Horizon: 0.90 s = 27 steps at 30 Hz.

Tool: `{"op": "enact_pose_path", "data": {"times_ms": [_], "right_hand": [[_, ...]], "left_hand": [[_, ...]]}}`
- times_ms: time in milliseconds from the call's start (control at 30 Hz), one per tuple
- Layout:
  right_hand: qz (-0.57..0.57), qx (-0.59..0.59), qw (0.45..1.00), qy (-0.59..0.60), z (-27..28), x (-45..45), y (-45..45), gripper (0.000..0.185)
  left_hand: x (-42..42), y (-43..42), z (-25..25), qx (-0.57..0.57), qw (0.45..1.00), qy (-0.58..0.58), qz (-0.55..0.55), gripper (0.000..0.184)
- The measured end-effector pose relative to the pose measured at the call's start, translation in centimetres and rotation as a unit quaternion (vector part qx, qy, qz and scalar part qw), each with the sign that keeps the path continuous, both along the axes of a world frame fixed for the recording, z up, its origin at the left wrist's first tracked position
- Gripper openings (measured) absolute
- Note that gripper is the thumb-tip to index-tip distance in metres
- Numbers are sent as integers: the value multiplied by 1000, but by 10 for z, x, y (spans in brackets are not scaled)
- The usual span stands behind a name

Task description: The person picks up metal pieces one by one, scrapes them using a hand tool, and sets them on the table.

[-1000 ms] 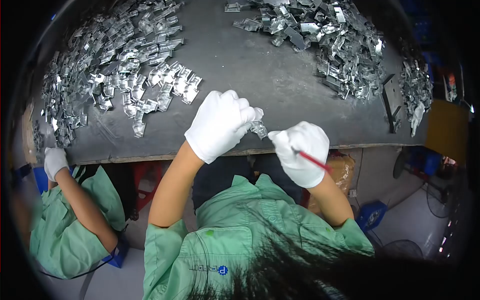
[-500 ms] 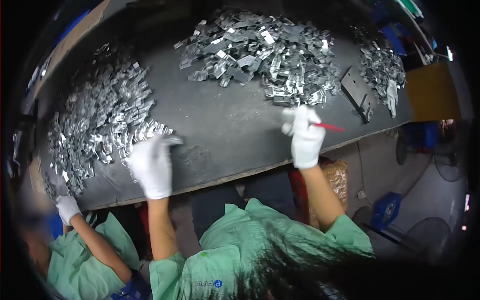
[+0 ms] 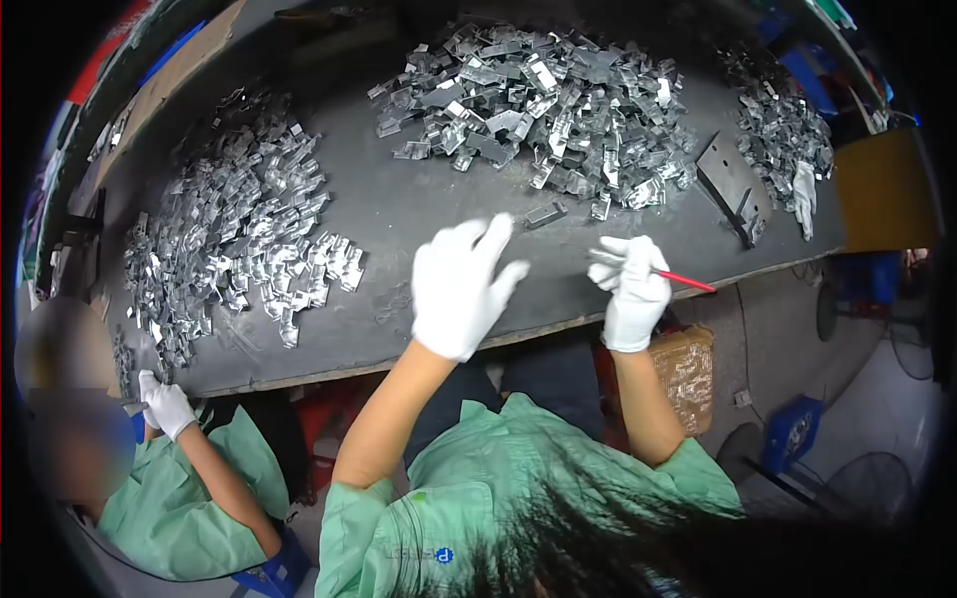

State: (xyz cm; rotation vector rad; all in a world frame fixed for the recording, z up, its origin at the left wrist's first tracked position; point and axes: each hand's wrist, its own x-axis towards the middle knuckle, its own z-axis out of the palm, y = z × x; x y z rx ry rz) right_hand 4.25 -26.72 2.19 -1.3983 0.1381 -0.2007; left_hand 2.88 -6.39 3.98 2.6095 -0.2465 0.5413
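Note:
My left hand [image 3: 461, 287], in a white glove, is over the middle of the dark table with its fingers apart and nothing in them. Just beyond its fingertips a single metal piece [image 3: 545, 214] lies apart from the large heap of metal pieces [image 3: 558, 110]. To the right, my gloved right hand [image 3: 634, 291] holds a thin red tool [image 3: 688, 282], which sticks out to the right; some of its fingers are stretched toward the left. Another pile of shiny metal pieces [image 3: 249, 219] spreads over the left part of the table.
At the right are a flat metal plate with a dark bar [image 3: 728, 184], a smaller pile of pieces [image 3: 783, 130] and a loose white glove [image 3: 803, 199]. A co-worker's gloved hand [image 3: 169, 407] is at the table's left edge. A wrapped box [image 3: 686, 377] stands below the edge.
My left hand has gone from the middle to the left pile and back, and the piece it held is gone from it. The single piece now shows near the large heap. The view has shifted.

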Motion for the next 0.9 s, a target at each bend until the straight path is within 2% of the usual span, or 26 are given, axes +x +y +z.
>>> {"op": "enact_pose_path", "data": {"times_ms": [33,100,200,300,367,400,467,500,633,733,833,900], "right_hand": [[-15,-63,998,15,5,-1,-8,36],[-59,-64,996,26,5,-3,-12,40],[-82,-29,996,35,-4,-10,-18,42],[-75,-33,995,50,-4,-15,-24,42],[-65,-56,995,48,-1,-15,-21,43],[-56,-53,996,42,-1,-15,-16,43],[-20,-29,999,40,-2,-16,-6,41],[-2,-21,999,38,-2,-17,2,39],[54,2,997,48,2,-28,25,34],[83,-9,994,65,7,-39,33,33],[125,-31,989,75,14,-47,39,33],[155,-57,983,79,18,-51,45,33]], "left_hand": [[16,-12,-2,9,1000,-7,8,52],[43,-31,-5,32,999,28,-19,41],[59,-43,-18,96,994,15,-43,33],[26,-21,13,214,977,-23,12,31],[-9,-2,14,238,969,5,65,34],[-27,5,17,276,957,41,83,35],[-54,11,20,279,947,121,101,38],[-64,14,22,280,944,146,98,39],[-74,41,13,53,984,159,59,37],[-60,68,21,63,991,120,-8,43],[-43,83,3,34,979,156,-124,43],[-40,81,-3,27,983,131,-127,31]]}}
